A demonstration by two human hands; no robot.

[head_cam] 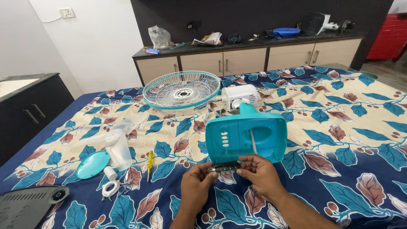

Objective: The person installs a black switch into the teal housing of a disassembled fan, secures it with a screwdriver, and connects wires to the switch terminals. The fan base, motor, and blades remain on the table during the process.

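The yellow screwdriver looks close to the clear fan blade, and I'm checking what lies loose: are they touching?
Apart. The head view shows the yellow screwdriver lying on the bedsheet, with a strip of printed fabric visible between it and the clear fan blade.

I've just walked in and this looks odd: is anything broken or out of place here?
The fan lies dismantled on the floral cloth: its teal base is tipped up, the grille lies flat, and both hands hold a small dark metal part at the base's edge. No visible damage.
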